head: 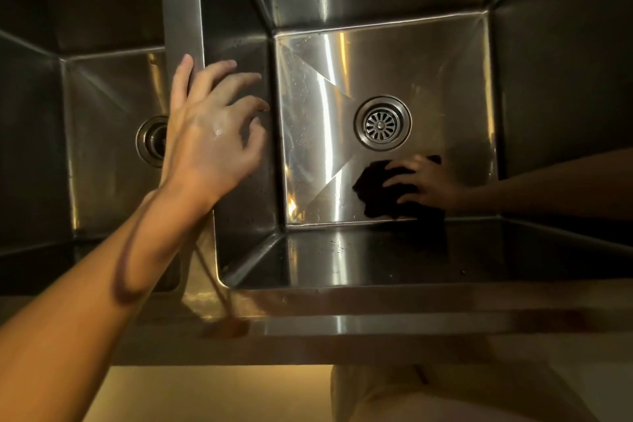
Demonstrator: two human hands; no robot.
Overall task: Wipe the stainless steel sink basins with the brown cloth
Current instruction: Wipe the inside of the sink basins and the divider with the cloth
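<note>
Both forearms are bare, no sleeves showing; a thin dark band (pixel 128 264) loops the left forearm.

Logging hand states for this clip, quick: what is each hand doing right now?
Left hand: open, holds nothing, fingers over the divider.
Right hand: grips the brown cloth on the basin floor.

The scene is dim and warm-toned, with most of the steel in deep shadow. Bright vertical glare streaks run down the right basin's (pixel 383 79) back wall and floor, and a sharp triangular reflection lies left of the drain (pixel 382 123). The brown cloth (pixel 380 192) reads almost black, its texture lost, and the right hand (pixel 424 183) sits in shade. The left hand (pixel 214 134) catches more light. Wide-angle distortion splays the basin walls outward, and the front rim (pixel 376 325) and lower edge are soft and blurred.
</note>
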